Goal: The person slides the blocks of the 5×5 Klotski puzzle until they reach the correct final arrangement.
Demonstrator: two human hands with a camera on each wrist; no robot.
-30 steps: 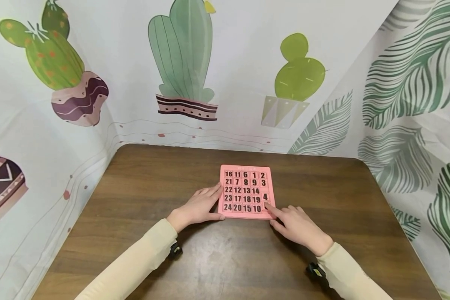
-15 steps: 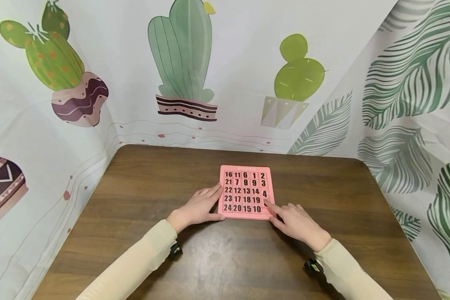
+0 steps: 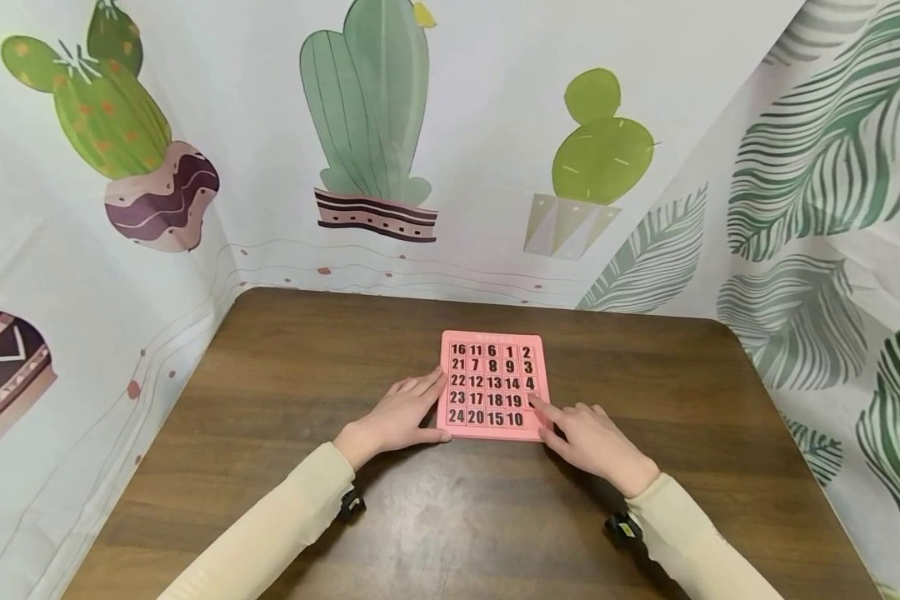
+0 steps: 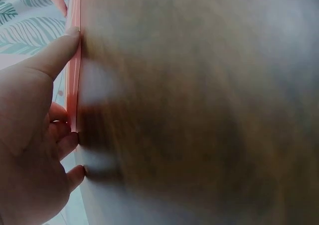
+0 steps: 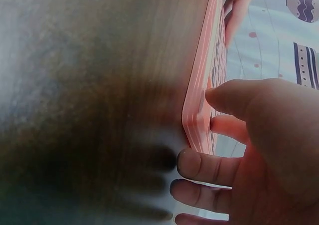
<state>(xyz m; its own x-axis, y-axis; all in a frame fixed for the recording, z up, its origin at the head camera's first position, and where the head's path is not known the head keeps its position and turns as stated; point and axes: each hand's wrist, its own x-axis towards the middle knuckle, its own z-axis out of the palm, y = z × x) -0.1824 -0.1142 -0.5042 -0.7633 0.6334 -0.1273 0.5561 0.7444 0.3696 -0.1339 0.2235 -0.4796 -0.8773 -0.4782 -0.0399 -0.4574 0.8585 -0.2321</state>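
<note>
A pink number slide puzzle (image 3: 493, 398) lies flat on the table, with black numbers on square tiles. My left hand (image 3: 401, 417) holds its near left corner, thumb at the front edge and fingers along the left side; the left wrist view shows the thumb (image 4: 62, 53) against the pink rim. At the right column, my right hand (image 3: 596, 437) touches a tile below the 4 tile (image 3: 529, 383) with its index fingertip, partly hiding the number. Its thumb (image 5: 227, 96) lies at the puzzle's front rim in the right wrist view. The lower right cell (image 3: 532, 419) shows bare pink.
A brown wooden table (image 3: 307, 350) carries the puzzle near its middle. Behind and at the sides hangs a white cloth (image 3: 487, 125) printed with cacti and leaves. Dark wrist cameras (image 3: 622, 529) sit under the sleeves.
The 4 tile has slid up the right column into line with the 14. The tile beneath it has moved up under my right index finger. My left hand has stayed in place.
</note>
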